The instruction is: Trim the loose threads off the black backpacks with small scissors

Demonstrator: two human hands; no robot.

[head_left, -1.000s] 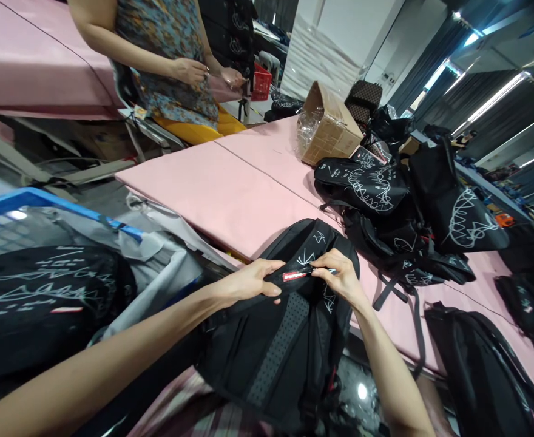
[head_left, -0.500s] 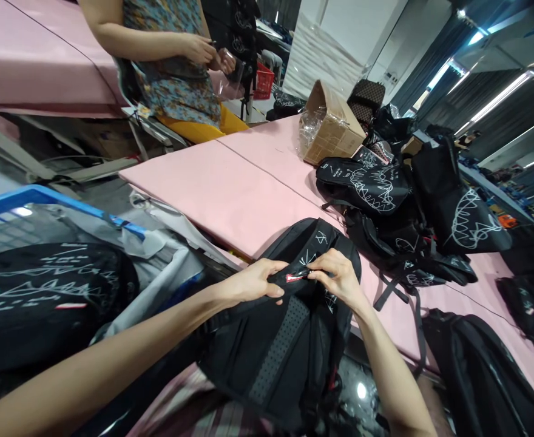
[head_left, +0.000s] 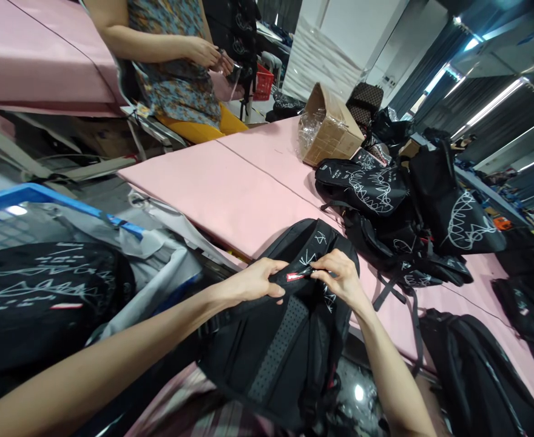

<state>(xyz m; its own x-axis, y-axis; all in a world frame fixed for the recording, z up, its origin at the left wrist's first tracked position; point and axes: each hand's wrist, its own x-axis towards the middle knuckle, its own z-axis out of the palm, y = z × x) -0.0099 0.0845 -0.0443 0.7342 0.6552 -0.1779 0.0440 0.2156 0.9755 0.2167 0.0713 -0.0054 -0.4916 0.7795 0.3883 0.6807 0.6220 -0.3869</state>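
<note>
A black backpack [head_left: 249, 346] with white line drawings leans between my lap and the table edge, its padded back panel facing me. My left hand [head_left: 255, 284] pinches one of its shoulder straps, thumb and fingers on either side, beside a small red label [head_left: 295, 276]. Just right of that label my right hand [head_left: 337, 274] is closed, thumb against fingertips, on the same strap. Whether some small thing sits between the right fingertips is too fine to see.
Several black printed backpacks [head_left: 362, 185] are heaped on the pink table [head_left: 235, 188] at right, near an open cardboard box [head_left: 333, 130]. A blue basket [head_left: 34, 193] with grey lining and another backpack stands at left. Across the table a co-worker [head_left: 171, 73] handles something small.
My right hand has shifted very slightly right along the strap, and more of the red label shows. My left hand keeps its pinch. The co-worker's hands have moved a little.
</note>
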